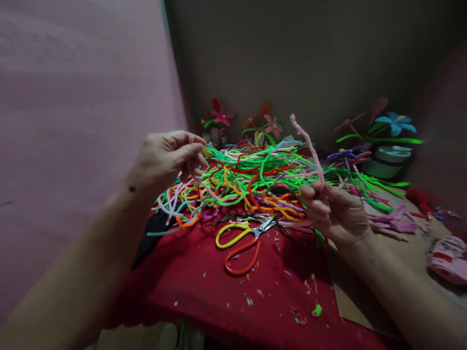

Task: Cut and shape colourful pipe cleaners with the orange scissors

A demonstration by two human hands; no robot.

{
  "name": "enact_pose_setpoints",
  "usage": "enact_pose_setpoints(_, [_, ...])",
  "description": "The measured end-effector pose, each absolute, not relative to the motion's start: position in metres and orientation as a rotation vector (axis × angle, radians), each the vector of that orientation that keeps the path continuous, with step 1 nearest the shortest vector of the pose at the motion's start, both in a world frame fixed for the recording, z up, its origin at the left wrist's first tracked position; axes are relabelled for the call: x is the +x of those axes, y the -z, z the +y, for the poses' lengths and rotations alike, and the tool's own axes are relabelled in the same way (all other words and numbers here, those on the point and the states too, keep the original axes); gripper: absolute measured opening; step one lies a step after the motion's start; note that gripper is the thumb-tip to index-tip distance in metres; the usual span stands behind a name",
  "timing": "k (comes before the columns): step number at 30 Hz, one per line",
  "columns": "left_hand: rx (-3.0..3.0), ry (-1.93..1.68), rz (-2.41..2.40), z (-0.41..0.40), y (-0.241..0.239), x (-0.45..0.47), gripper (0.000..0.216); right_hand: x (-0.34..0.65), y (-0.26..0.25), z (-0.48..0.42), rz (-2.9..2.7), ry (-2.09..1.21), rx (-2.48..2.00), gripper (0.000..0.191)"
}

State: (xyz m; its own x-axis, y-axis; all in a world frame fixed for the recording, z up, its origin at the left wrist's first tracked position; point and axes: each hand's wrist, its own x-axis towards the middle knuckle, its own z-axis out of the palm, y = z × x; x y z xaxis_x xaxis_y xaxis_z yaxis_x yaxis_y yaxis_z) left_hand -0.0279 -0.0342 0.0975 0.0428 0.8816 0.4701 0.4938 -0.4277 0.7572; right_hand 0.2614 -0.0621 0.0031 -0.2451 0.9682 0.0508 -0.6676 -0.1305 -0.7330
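We take this for a small craft corner, most likely in a home. On a table spread with red cloth (pixel 175 277) we see a bright heap of pipe cleaners (pixel 241 167), a pair of scissors (pixel 258 231) and scattered scraps (pixel 317 310). Behind the heap we spot handmade flowers, one pink (pixel 222 116) and one blue (pixel 396 124). Close around us stand a plain grey wall (pixel 292 58) and a pale pink surface (pixel 80 121).

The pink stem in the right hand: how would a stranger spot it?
Find the coloured heap on the red cloth, then the right hand before it. The pink stem pokes up from that hand, tip leaning left. The heap's strands lie tangled; this one sticks up.
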Motion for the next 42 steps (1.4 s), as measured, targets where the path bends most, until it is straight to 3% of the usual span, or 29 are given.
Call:
enact_pose_setpoints(5, [1.838,-1.516,1.266,-0.055,-0.119,-0.013,0.017,0.249,-0.003,-0.07,-0.848,-1.766,-0.521,0.005])
enact_pose_setpoints(16, [1.954,-1.094,1.0,-0.068,-0.097,0.066,0.016,0.22,0.005,-0.087,-0.956,-1.916,-0.548,0.021])
enact_pose_setpoints(26, [1.802,-1.523,0.98,-0.018,-0.06,0.095,0.015,0.21,0.007,-0.091,-1.11,-1.906,-0.545,0.021])
enact_pose_setpoints(33, [1.333,-1.905,0.896,-0.017,-0.058,0.076,0.01,0.216,0.005,-0.085,-1.131,-1.766,-0.515,0.019])
enact_pose_setpoints(36, [1.295,-1.714,0.916,-0.032,-0.052,0.067,0.014,0.217,0.002,-0.083,-1.084,-1.746,-0.486,0.018])
enact_pose_setpoints(42, [1.236,-0.754,0.742,-0.054,-0.036,0.07,0.025,0.216,0.002,-0.086,-1.019,-1.856,-0.423,0.018])
